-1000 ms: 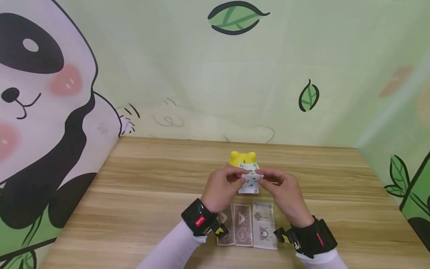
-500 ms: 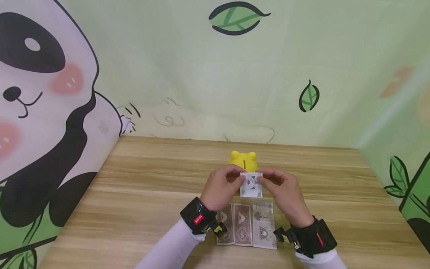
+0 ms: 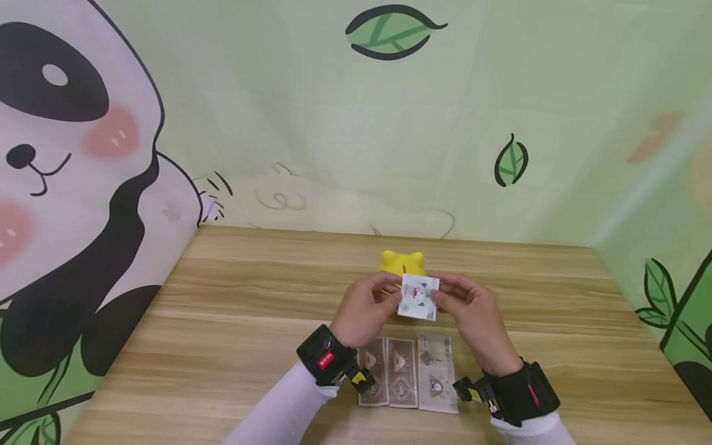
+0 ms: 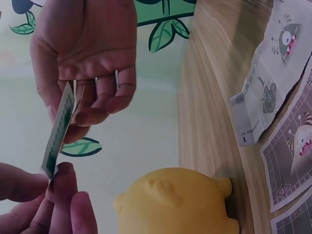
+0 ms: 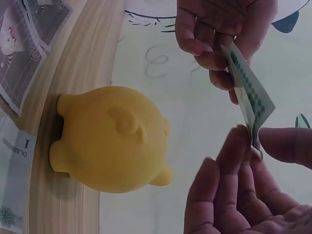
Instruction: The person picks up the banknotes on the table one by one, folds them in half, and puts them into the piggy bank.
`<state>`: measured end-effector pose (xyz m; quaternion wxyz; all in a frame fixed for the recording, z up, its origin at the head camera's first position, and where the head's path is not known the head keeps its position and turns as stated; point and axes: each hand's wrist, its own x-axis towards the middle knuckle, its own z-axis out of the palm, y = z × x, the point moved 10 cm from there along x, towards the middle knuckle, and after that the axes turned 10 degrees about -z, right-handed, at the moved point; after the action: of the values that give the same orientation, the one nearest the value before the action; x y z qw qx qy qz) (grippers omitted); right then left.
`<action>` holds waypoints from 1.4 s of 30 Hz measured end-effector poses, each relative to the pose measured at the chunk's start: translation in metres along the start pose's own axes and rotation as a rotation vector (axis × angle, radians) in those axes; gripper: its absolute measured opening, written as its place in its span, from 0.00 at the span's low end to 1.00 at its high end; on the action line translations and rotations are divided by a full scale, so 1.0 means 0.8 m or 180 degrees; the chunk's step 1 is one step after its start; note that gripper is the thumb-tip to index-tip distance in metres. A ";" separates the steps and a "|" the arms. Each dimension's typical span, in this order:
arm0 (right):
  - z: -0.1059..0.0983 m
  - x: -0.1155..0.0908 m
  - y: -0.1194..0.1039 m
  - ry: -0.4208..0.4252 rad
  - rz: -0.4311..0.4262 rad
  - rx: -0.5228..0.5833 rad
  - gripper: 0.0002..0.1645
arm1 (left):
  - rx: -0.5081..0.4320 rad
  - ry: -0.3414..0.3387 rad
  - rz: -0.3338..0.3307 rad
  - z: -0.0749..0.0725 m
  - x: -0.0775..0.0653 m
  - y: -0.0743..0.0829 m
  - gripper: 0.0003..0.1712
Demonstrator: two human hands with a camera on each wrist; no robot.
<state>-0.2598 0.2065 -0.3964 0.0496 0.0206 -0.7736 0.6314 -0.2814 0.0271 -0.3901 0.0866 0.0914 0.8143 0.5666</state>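
Note:
A small white play banknote (image 3: 418,298), folded over, is held up over the table in front of the yellow piggy bank (image 3: 403,262). My left hand (image 3: 363,312) pinches its left edge between thumb and fingers. On the opposite edge, the thumb and fingers of my right hand (image 3: 476,316) grip it too. Seen side-on in the right wrist view, the folded note (image 5: 249,92) shows a green checked face and a narrow gap between its layers. The piggy bank (image 5: 112,139) stands on its feet below both hands, partly hidden by them in the head view.
Two brown play banknotes (image 3: 402,374) and a pale grey one (image 3: 438,377) lie flat side by side on the wooden table (image 3: 233,321), nearer the body. A printed backdrop (image 3: 311,123) with a panda and leaves rises behind the table.
The note's upper half has been folded down, so it looks half as tall. It has since risen slightly and tilted, partly covering the piggy bank again.

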 end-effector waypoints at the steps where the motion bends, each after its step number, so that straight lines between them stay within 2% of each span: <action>1: 0.002 0.000 0.001 -0.0033 0.0019 0.0003 0.22 | -0.0028 0.0020 -0.0017 -0.002 0.000 -0.001 0.16; 8: 0.009 0.000 0.002 -0.0116 0.0123 -0.0003 0.23 | -0.0218 0.0045 -0.0129 -0.007 0.003 -0.007 0.14; 22: 0.005 0.001 0.003 -0.0036 0.0044 0.0062 0.21 | -0.0556 -0.0115 -0.0119 -0.004 0.007 -0.010 0.12; 32: 0.004 0.001 0.000 0.0032 -0.0040 0.0102 0.19 | -0.0818 -0.0290 -0.0063 -0.001 0.006 -0.008 0.15; 42: 0.007 0.000 0.004 -0.0005 -0.0038 0.0195 0.19 | -0.1146 -0.0328 -0.0093 -0.004 0.007 -0.008 0.16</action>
<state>-0.2604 0.2012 -0.4004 0.0521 0.0272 -0.7537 0.6545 -0.2880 0.0237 -0.3955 0.1514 0.0915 0.6955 0.6964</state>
